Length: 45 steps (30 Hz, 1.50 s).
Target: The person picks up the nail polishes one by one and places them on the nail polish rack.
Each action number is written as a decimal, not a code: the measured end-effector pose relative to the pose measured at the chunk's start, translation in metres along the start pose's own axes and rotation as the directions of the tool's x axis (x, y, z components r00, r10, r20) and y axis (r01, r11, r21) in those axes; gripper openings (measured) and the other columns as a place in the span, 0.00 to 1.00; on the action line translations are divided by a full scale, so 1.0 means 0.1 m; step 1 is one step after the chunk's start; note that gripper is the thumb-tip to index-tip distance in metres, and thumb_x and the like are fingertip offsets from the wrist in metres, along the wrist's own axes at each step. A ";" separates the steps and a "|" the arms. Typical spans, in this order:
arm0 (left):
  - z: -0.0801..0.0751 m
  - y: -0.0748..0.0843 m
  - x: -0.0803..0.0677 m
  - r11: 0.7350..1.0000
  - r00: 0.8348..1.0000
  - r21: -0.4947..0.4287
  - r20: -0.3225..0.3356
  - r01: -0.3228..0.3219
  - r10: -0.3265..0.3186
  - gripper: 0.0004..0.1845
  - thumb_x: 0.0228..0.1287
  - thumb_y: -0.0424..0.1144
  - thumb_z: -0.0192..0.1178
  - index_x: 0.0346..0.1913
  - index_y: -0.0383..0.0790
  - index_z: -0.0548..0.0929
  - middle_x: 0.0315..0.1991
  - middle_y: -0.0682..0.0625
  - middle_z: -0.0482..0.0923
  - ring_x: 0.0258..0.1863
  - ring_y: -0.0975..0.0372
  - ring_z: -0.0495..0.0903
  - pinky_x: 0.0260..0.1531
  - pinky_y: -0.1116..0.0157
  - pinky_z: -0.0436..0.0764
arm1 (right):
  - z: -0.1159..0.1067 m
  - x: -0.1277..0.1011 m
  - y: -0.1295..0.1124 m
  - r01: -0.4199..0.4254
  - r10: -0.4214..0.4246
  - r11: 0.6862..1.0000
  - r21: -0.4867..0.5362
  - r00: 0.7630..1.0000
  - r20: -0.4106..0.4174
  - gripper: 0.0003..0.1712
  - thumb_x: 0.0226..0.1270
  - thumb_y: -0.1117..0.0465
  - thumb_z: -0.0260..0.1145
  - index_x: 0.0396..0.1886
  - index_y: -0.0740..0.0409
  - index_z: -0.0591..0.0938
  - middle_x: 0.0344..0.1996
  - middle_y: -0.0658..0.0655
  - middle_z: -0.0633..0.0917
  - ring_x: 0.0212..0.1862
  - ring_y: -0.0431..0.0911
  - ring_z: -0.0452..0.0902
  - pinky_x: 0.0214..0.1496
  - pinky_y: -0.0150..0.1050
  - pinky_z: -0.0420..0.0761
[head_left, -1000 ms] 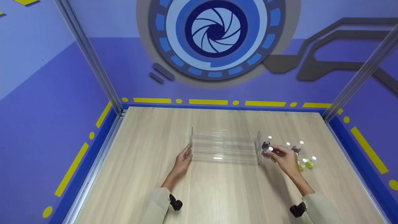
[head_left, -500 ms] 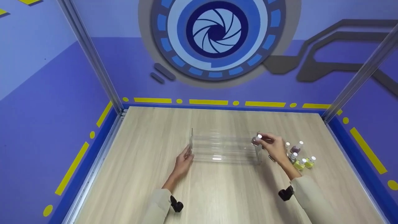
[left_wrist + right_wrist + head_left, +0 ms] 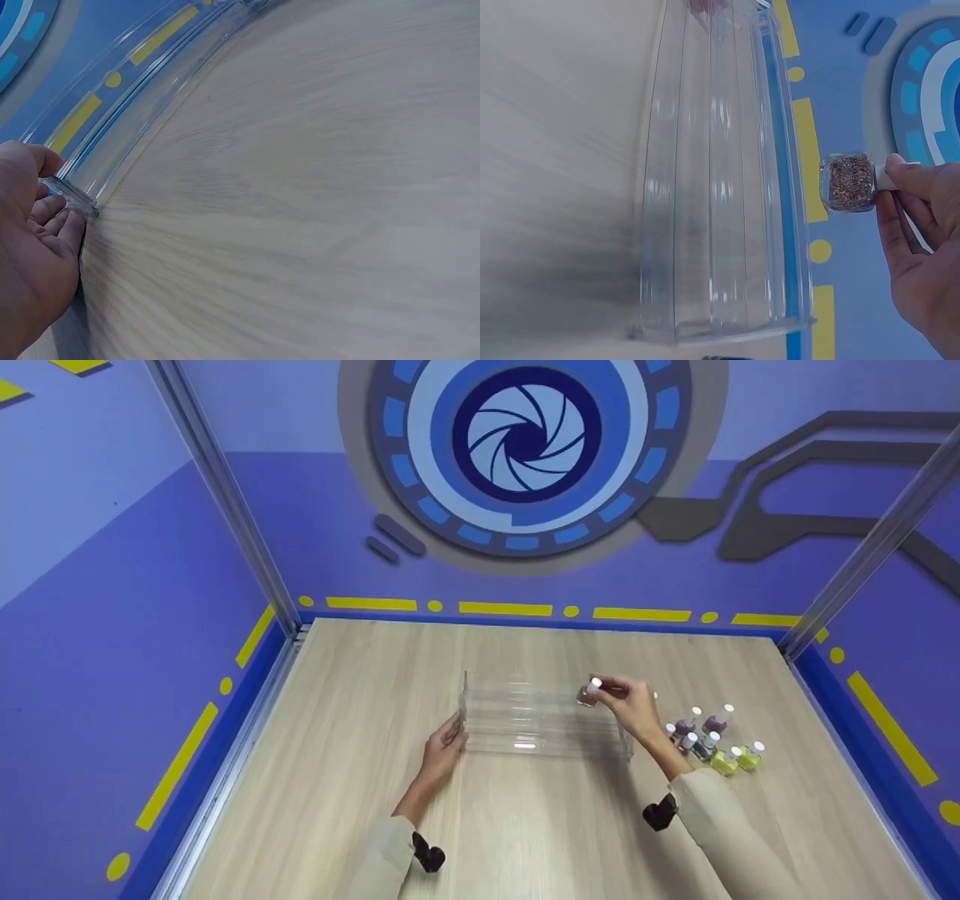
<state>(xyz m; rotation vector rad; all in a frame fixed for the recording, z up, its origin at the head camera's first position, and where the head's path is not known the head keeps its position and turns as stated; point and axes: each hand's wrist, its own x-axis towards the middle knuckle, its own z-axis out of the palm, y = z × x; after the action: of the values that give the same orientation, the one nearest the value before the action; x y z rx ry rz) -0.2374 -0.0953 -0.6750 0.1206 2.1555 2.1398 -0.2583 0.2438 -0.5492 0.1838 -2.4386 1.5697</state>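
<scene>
A clear tiered acrylic rack (image 3: 540,727) stands on the wooden table. At its left end my left hand (image 3: 444,750) grips the side panel, thumb on one face and fingers on the other in the left wrist view. My right hand (image 3: 631,709) pinches a nail polish bottle (image 3: 851,182) by its white cap, held above the right part of the rack. Coppery glitter fills this bottle's square glass body. Between bottle and rack there is a visible gap in the right wrist view.
Several white-capped nail polish bottles stand to the right of the rack, among them a purple bottle (image 3: 715,724) and a yellow bottle (image 3: 724,763). Blue painted walls (image 3: 300,525) enclose the table (image 3: 360,690) at the back and sides.
My right hand has lifted the glitter nail polish bottle from beside the other bottles and carried it left, over the rack. The left hand keeps its grip on the rack's left end.
</scene>
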 end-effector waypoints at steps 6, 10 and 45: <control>-0.03 -0.02 0.00 0.999 0.999 -0.030 -0.003 0.038 -0.038 0.30 0.78 0.32 0.51 0.77 0.26 0.57 0.77 0.30 0.59 0.78 0.41 0.60 0.76 0.55 0.70 | 0.24 0.09 -0.07 -0.021 0.021 1.000 0.008 0.998 0.054 0.16 0.65 0.74 0.70 0.52 0.73 0.85 0.49 0.73 0.88 0.51 0.65 0.86 0.46 0.19 0.83; -0.08 -0.02 0.02 0.995 0.997 -0.073 0.010 0.071 -0.071 0.31 0.77 0.32 0.55 0.76 0.26 0.60 0.76 0.31 0.61 0.78 0.43 0.61 0.75 0.58 0.72 | 0.42 0.17 -0.12 0.012 -0.013 0.999 0.031 0.999 0.041 0.15 0.62 0.79 0.68 0.50 0.77 0.84 0.47 0.77 0.86 0.50 0.69 0.85 0.48 0.24 0.86; -0.19 -0.03 0.02 0.974 0.991 -0.186 0.047 0.131 -0.124 0.34 0.69 0.30 0.64 0.74 0.26 0.65 0.75 0.31 0.65 0.76 0.43 0.64 0.69 0.64 0.79 | 1.27 0.48 -0.26 0.100 -0.114 0.984 0.148 0.989 0.089 0.12 0.61 0.78 0.70 0.45 0.73 0.87 0.41 0.69 0.89 0.45 0.56 0.90 0.47 0.37 0.92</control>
<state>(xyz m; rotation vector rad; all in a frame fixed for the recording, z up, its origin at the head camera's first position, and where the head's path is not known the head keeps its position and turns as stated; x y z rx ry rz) -0.2420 -0.1140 -0.6782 0.0041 1.8746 2.2356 -0.3147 0.1185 -0.5647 0.4198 -2.3429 1.7259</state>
